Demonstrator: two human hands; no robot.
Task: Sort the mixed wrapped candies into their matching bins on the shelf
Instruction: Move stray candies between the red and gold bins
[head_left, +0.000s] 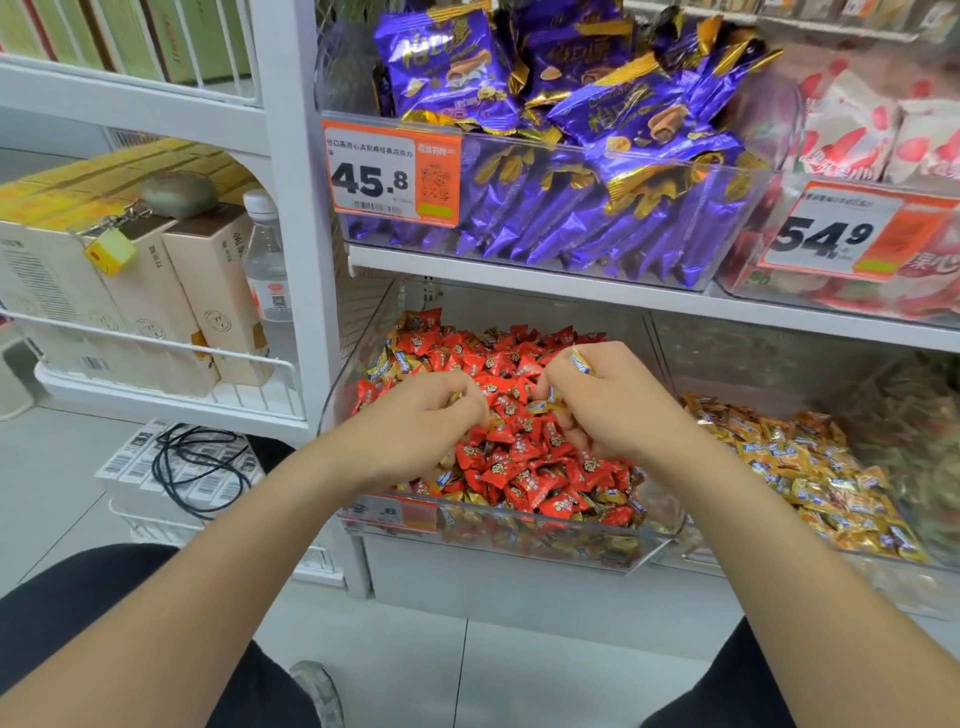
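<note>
A white shelf unit (519, 270) was observed across the upper and right part of the view, with a white wire rack (171, 358) of tall beige boxes (208, 291) and a water bottle (265, 254) to its left. On the upper shelf a clear bin of purple packets (545, 156) was noted, marked by an orange price tag (389, 174), and just beside it on the right a bin of red-and-white packets (857, 135). A coiled black cable (192, 467) was seen on flat packs low on the rack.

On the lower level a clear bin (519, 525) was found filled mainly with red wrapped candies (524, 457), with gold and blue-marked pieces mixed in along its front and left edges. To its right, a second bin held gold wrapped candies (810, 473).

Both hands were placed inside the red bin, on top of the heap. The left hand (426, 421) was curled down into the candies; whether anything was gripped could not be determined. The right hand (608, 400) was clenched around several pieces, a gold and blue wrapper (582, 362) protruding at the top of the fist. No obstruction lay between the hands and the bins.
</note>
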